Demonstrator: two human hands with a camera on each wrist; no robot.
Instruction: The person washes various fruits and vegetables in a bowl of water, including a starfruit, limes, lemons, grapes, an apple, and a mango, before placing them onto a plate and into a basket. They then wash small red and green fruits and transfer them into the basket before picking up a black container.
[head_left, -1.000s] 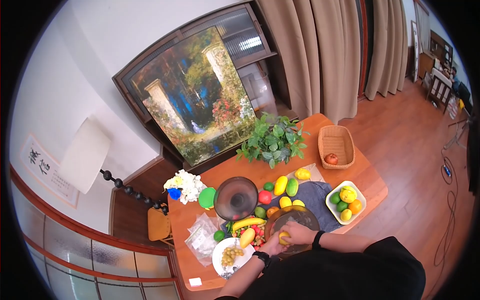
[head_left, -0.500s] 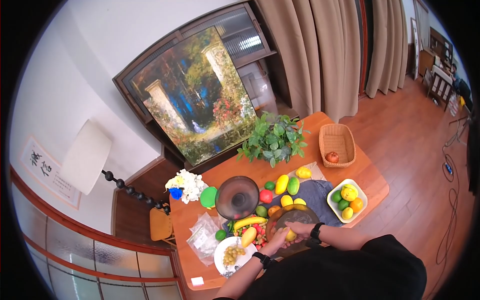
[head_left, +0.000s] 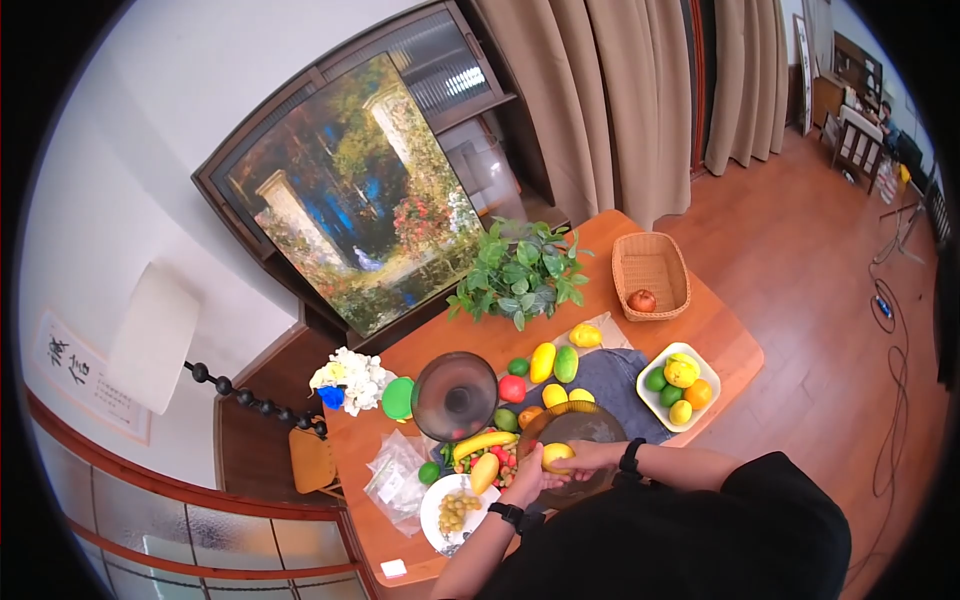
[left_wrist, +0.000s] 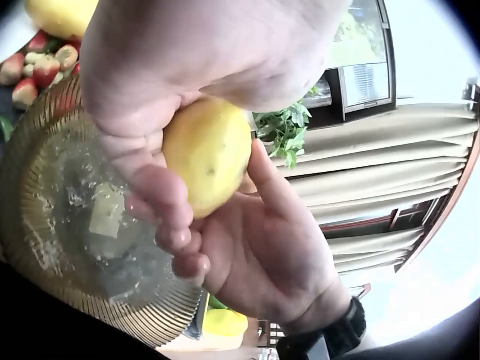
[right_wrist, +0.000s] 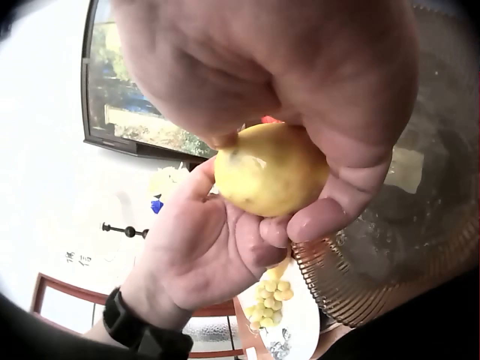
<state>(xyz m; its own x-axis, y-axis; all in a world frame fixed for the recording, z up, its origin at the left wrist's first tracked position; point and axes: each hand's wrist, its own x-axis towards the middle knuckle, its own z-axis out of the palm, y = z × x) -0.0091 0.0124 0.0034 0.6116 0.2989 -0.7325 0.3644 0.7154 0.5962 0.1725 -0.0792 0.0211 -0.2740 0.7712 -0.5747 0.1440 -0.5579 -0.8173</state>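
Observation:
Both hands hold a yellow lemon (head_left: 557,457) over the near left part of an amber ribbed glass bowl (head_left: 606,418). The left hand (head_left: 529,480) curls its fingers round one side of the lemon (left_wrist: 208,154). On the other side, the right hand (head_left: 594,456) grips it with thumb and fingers. Wet skin shows on the fingertips (right_wrist: 319,219) in the right wrist view. Water (left_wrist: 82,217) lies in the bowl below the hands.
Left of the bowl are strawberries (head_left: 504,462), a mango (head_left: 485,473), a banana (head_left: 488,443) and grapes (head_left: 456,512) on a white plate (head_left: 432,522). A dark glass dish (head_left: 435,385) stands behind. Rightward are a fruit-filled tray (head_left: 650,403) and wicker basket (head_left: 645,258).
From low in the bowl half a second ago, the hands have come up with the lemon, which now shows more fully between them. The head view has shifted slightly.

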